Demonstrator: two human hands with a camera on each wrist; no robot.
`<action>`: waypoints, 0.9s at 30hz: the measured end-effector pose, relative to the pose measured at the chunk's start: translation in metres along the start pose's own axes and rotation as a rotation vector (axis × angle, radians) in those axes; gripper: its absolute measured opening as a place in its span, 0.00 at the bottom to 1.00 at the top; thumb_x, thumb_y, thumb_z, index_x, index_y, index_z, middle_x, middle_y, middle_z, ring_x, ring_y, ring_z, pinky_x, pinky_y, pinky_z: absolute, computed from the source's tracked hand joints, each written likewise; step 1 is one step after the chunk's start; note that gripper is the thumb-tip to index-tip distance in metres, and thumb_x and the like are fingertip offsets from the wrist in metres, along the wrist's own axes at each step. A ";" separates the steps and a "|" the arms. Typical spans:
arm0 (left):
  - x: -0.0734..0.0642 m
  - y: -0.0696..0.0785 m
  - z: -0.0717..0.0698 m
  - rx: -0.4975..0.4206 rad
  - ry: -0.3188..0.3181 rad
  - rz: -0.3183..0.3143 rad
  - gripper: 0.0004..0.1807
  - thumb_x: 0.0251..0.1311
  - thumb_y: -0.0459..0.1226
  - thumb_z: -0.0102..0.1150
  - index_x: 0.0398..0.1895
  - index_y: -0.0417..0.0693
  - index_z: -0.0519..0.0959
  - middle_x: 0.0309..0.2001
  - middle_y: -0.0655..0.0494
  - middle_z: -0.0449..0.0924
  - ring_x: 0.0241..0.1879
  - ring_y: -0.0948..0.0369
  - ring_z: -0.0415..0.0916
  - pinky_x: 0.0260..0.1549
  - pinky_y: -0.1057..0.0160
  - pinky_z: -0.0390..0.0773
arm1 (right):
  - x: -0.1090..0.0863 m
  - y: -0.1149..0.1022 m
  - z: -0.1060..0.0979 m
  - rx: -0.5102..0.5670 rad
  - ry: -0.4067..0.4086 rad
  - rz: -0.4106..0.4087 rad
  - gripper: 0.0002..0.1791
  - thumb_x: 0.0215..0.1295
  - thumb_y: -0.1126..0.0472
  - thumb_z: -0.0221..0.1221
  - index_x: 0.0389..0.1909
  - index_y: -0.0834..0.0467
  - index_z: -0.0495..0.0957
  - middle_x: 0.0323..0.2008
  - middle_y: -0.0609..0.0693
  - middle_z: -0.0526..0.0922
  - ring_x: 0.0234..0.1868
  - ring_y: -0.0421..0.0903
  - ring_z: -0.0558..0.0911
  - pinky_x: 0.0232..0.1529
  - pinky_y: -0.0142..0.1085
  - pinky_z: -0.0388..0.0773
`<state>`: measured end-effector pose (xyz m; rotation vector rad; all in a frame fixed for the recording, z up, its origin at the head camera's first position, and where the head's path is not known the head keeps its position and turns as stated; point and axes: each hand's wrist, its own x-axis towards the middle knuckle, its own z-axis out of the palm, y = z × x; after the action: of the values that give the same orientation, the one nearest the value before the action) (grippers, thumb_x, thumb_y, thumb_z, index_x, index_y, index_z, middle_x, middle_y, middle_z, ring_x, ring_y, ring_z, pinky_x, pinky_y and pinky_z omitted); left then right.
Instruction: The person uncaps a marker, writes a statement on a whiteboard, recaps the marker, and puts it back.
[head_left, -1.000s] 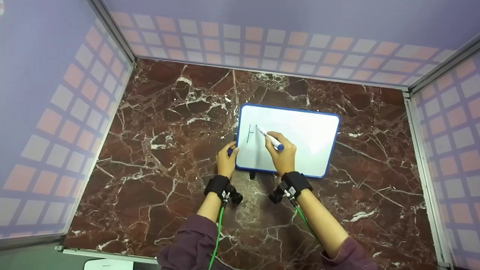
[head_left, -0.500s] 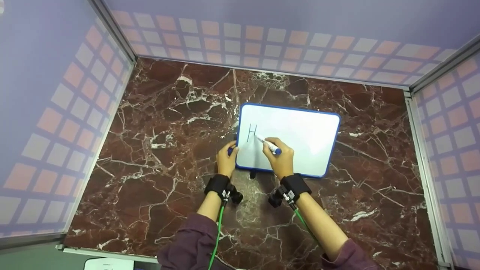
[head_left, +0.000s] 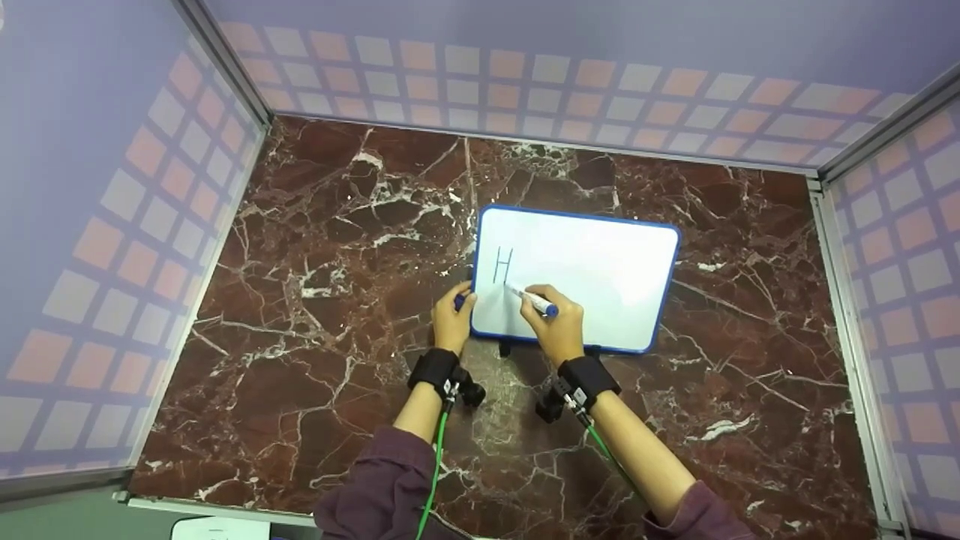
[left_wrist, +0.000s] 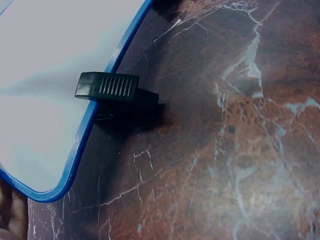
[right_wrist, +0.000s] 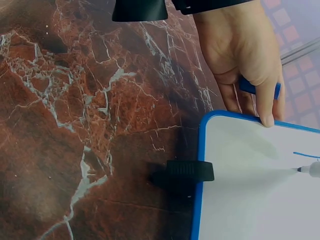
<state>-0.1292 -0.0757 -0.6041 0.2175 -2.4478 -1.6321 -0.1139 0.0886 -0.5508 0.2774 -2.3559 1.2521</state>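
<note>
A whiteboard with a blue frame lies on the marble-patterned table. My left hand holds its left edge, thumb on the frame in the right wrist view. Tucked behind that thumb is a blue marker cap. My right hand pinches a white marker with a blue end, its tip on the board at the foot of a written letter H. In the right wrist view the marker's dark tip shows at the right edge, beside a blue stroke.
A black clip grips the board's near edge. Light purple panels with pink and grey squares wall the table at the back and sides. Green cables run from the wrist cameras along both forearms. Below the front edge sits a white object.
My right hand has drawn the marker down toward me, lengthening the right stroke, so the letter now reads as an H. My left hand stays at the board's edge.
</note>
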 end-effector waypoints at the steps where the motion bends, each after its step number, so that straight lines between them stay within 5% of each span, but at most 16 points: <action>1: 0.000 0.000 0.000 -0.001 0.001 -0.001 0.16 0.58 0.35 0.56 0.47 0.35 0.79 0.42 0.38 0.83 0.43 0.46 0.80 0.47 0.50 0.75 | 0.000 0.000 -0.001 0.003 0.010 0.000 0.06 0.55 0.65 0.59 0.31 0.64 0.81 0.25 0.56 0.85 0.21 0.43 0.80 0.21 0.28 0.72; 27: 0.000 0.000 0.000 0.018 -0.012 -0.032 0.16 0.59 0.37 0.56 0.48 0.39 0.79 0.43 0.41 0.83 0.44 0.47 0.80 0.47 0.51 0.75 | 0.007 0.007 -0.010 -0.032 0.106 0.006 0.06 0.55 0.66 0.59 0.32 0.64 0.81 0.27 0.58 0.86 0.22 0.45 0.81 0.21 0.32 0.74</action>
<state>-0.1287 -0.0760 -0.6041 0.2511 -2.4811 -1.6302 -0.1200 0.1009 -0.5477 0.1891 -2.2861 1.2008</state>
